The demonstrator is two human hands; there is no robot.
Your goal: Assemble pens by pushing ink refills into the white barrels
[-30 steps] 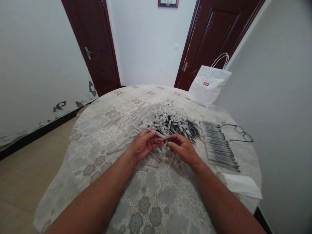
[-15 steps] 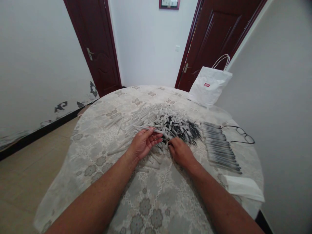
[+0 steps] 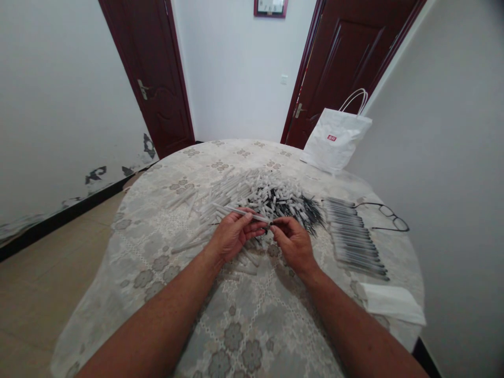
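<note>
My left hand [image 3: 234, 234] is closed around a translucent whitish pen barrel [image 3: 258, 217], which points to the right. At the barrel's right end, the thumb and fingertips of my right hand [image 3: 293, 244] pinch together on a small dark piece, mostly covered by the fingers. Whether that piece is inside the barrel or just against it, I cannot tell. Just behind both hands lies a heap of loose pen parts: pale barrels [image 3: 232, 185] on the left, short white pieces [image 3: 289, 185] in the middle and thin black refills [image 3: 312, 210] on the right.
To the right, a neat row of dark-tipped pens [image 3: 354, 239] lies on the flowered tablecloth [image 3: 232, 336]. Beyond it are black-framed glasses [image 3: 388, 211]. A folded white sheet or cloth [image 3: 391, 303] rests near the right edge. A white bag [image 3: 338, 139] stands at the back right.
My right hand has lifted from beside the heap and come up to the barrel's right end, its fingertips now pinched there. The left hand keeps its hold on the barrel.
</note>
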